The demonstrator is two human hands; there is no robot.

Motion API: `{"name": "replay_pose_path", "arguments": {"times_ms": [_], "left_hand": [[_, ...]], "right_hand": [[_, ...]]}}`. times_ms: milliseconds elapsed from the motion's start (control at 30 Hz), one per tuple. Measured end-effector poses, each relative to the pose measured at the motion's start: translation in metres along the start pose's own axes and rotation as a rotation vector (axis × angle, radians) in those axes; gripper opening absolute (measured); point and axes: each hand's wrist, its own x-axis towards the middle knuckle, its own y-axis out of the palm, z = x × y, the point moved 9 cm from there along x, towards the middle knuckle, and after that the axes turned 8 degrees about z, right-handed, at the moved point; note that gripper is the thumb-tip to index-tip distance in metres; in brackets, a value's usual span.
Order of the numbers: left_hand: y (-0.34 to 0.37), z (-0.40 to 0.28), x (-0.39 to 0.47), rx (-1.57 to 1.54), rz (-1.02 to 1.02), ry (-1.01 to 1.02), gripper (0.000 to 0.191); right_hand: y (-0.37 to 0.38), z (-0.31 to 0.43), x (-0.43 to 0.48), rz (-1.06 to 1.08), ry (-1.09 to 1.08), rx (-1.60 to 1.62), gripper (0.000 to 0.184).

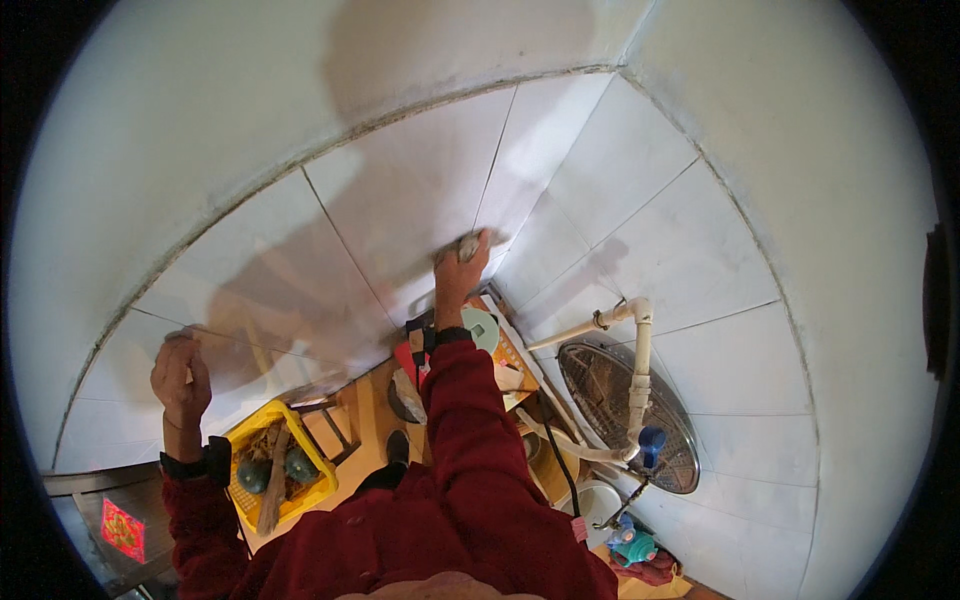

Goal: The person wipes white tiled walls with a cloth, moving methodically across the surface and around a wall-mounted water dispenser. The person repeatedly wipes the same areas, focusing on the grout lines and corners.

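My right hand [459, 274] presses a crumpled greyish cloth [469, 246] against the white wall tiles [420, 187], close to the corner where two tiled walls meet. At the left, my left hand [181, 371] is raised by the tiled wall with its fingers curled; whether it holds anything cannot be told. Both wrists carry black bands, and the sleeves are dark red. A yellow plastic crate [326, 484] with dark green squashes [255, 475] and a piece of wood [276, 480] stands below and to the right of my left hand.
White pipes [642, 352] with a blue fitting [652, 442] run along the right wall, before a large oval metal tray [682, 420]. A low table [529, 375] with a pale green item [481, 328] stands in the corner. A white bucket [598, 499] and a teal jug [636, 548] are lower right.
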Motion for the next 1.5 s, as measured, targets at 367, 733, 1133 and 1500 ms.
{"name": "replay_pose_path", "arguments": {"times_ms": [367, 733, 1133, 1500], "left_hand": [[0.004, -0.005, 0.003, -0.041, -0.009, 0.022, 0.014], [0.009, 0.004, -0.004, 0.002, 0.005, 0.006, 0.015], [0.011, -0.007, 0.002, -0.019, 0.01, 0.073, 0.015], [0.018, 0.005, -0.007, -0.051, 0.019, 0.043, 0.016]], "right_hand": [[-0.05, 0.156, 0.079, -0.006, -0.448, 0.135, 0.073], [-0.044, 0.034, 0.124, -0.138, -0.364, 0.023, 0.068], [-0.037, 0.126, 0.069, -0.004, -0.492, 0.02, 0.076], [0.026, -0.011, -0.042, 0.196, 0.15, -0.038, 0.077]]}}
